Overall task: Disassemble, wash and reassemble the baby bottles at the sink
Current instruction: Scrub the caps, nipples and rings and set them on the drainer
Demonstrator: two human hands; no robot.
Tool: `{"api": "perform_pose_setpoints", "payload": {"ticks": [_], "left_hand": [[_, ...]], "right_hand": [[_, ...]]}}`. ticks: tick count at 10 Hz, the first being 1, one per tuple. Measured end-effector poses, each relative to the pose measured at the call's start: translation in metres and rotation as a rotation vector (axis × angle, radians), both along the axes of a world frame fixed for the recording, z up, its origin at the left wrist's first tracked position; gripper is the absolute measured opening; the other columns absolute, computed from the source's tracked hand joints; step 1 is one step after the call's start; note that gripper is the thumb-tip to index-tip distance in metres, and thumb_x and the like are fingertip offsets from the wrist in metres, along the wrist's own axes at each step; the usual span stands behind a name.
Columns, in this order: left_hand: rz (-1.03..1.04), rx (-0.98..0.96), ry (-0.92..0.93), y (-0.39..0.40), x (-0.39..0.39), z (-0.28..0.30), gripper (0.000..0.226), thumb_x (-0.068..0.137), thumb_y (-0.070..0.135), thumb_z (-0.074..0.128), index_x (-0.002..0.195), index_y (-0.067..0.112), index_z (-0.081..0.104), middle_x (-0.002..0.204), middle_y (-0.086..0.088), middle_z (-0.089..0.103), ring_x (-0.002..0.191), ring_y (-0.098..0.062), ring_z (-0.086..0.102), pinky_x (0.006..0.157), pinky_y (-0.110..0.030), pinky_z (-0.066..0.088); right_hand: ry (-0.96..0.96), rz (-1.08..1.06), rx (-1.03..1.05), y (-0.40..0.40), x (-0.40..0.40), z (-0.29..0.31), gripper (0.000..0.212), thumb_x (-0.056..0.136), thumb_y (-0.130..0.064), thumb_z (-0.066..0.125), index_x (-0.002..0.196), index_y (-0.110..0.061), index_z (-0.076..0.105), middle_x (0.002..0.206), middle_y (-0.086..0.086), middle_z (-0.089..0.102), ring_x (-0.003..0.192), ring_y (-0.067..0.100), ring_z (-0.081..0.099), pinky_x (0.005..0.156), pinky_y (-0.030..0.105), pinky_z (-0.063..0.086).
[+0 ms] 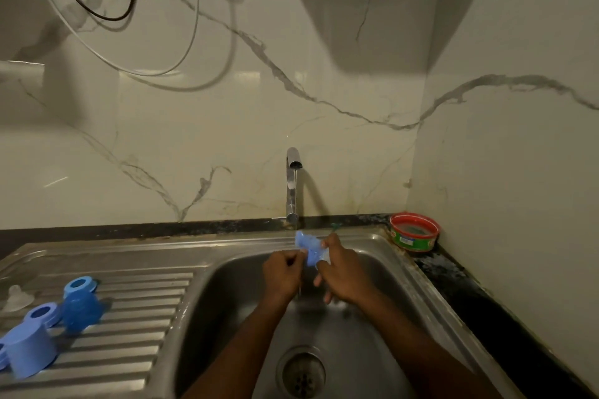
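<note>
We've got both hands on a blue bottle part [310, 248] under the running tap [292, 185]: left hand [282, 272] pinching, right hand [345, 269] gripping. The red tub's [414, 232] label is unreadable.

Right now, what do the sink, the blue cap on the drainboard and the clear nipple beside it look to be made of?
Sink: brushed stainless steel, going by the grey metallic sheen and pressed drainboard ridges. Blue cap: likely matte opaque plastic, with uniform colour and a moulded shape. Clear nipple: probably silicone, translucent and soft-looking, though it is small and dim here.
</note>
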State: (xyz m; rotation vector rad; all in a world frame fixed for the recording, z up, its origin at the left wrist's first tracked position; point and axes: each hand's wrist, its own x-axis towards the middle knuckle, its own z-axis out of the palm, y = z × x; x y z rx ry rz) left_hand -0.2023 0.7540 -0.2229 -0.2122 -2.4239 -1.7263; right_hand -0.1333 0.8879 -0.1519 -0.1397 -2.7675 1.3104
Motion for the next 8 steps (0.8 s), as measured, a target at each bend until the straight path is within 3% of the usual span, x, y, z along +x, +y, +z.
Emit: {"api": "perform_pose_setpoints", "payload": {"ticks": [1, 2, 3, 4, 5, 6, 7, 8], "left_hand": [[-0.008, 0.25, -0.266, 0.009, -0.004, 0.006, 0.027, 0.098, 0.027, 0.064, 0.092, 0.003, 0.073, 0.084, -0.015, 0.072, 0.078, -0.023, 0.067, 0.085, -0.041, 0.058], [0.066, 0.432, -0.493, 0.009, -0.012, 0.008, 0.022, 0.097, 0.018, 0.065, 0.104, -0.002, 0.069, 0.094, -0.022, 0.069, 0.083, -0.028, 0.063, 0.092, -0.042, 0.056], [0.104, 0.741, -0.61, 0.009, -0.007, 0.018, 0.017, 0.101, 0.01, 0.056, 0.099, -0.004, 0.066, 0.076, -0.017, 0.066, 0.061, -0.021, 0.062, 0.059, -0.03, 0.055], [0.061, 0.786, -0.652, 0.009, -0.004, 0.016, 0.027, 0.105, 0.017, 0.052, 0.095, -0.006, 0.064, 0.06, -0.012, 0.06, 0.042, -0.015, 0.056, 0.039, -0.021, 0.047], [0.027, 0.886, -0.668, 0.011, -0.006, 0.017, 0.031, 0.107, 0.019, 0.051, 0.093, -0.005, 0.065, 0.061, -0.012, 0.06, 0.039, -0.013, 0.056, 0.037, -0.019, 0.048], [0.008, 0.944, -0.71, 0.008, -0.002, 0.019, 0.027, 0.105, 0.014, 0.05, 0.093, -0.005, 0.065, 0.067, -0.015, 0.065, 0.04, -0.014, 0.06, 0.038, -0.021, 0.051], [-0.025, 0.988, -0.779, 0.006, -0.004, 0.016, 0.027, 0.106, 0.015, 0.044, 0.105, -0.005, 0.063, 0.079, -0.016, 0.063, 0.044, -0.015, 0.059, 0.039, -0.022, 0.052], [0.042, 0.989, -0.766, 0.008, -0.004, 0.018, 0.023, 0.105, 0.008, 0.039, 0.104, -0.004, 0.058, 0.078, -0.016, 0.057, 0.051, -0.018, 0.056, 0.04, -0.022, 0.052]], "right_hand": [[0.045, -0.061, 0.365, -0.004, -0.009, -0.008, 0.033, 0.1, -0.018, 0.048, 0.131, -0.015, 0.04, 0.1, 0.013, 0.066, 0.084, 0.03, 0.069, 0.074, 0.045, 0.057], [-0.047, -0.066, 0.308, -0.012, -0.008, 0.002, 0.049, 0.098, -0.043, 0.057, 0.139, -0.021, 0.04, 0.122, 0.011, 0.061, 0.11, 0.03, 0.061, 0.096, 0.046, 0.049], [0.185, 0.05, 0.537, -0.021, 0.012, -0.003, 0.032, 0.101, -0.027, 0.048, 0.13, -0.016, 0.043, 0.103, 0.011, 0.064, 0.089, 0.031, 0.065, 0.076, 0.046, 0.053], [0.114, -0.112, 0.604, -0.011, -0.013, -0.004, 0.029, 0.105, -0.02, 0.044, 0.132, -0.011, 0.043, 0.114, 0.015, 0.065, 0.095, 0.029, 0.064, 0.082, 0.045, 0.051], [0.072, -0.004, 0.372, -0.016, -0.006, -0.001, 0.036, 0.104, -0.038, 0.05, 0.134, -0.018, 0.048, 0.122, 0.007, 0.065, 0.105, 0.019, 0.062, 0.093, 0.038, 0.048], [0.134, 0.103, 0.326, -0.016, 0.009, -0.006, 0.033, 0.104, -0.041, 0.047, 0.132, -0.023, 0.05, 0.114, 0.003, 0.067, 0.103, 0.021, 0.065, 0.095, 0.043, 0.051], [0.082, -0.069, 0.54, -0.019, -0.013, -0.004, 0.035, 0.105, -0.029, 0.049, 0.138, -0.017, 0.044, 0.126, 0.009, 0.063, 0.114, 0.027, 0.062, 0.099, 0.042, 0.049], [0.118, -0.145, 0.488, -0.024, -0.017, 0.004, 0.053, 0.101, -0.031, 0.059, 0.146, -0.016, 0.036, 0.138, 0.009, 0.055, 0.124, 0.023, 0.057, 0.104, 0.035, 0.043]]}}
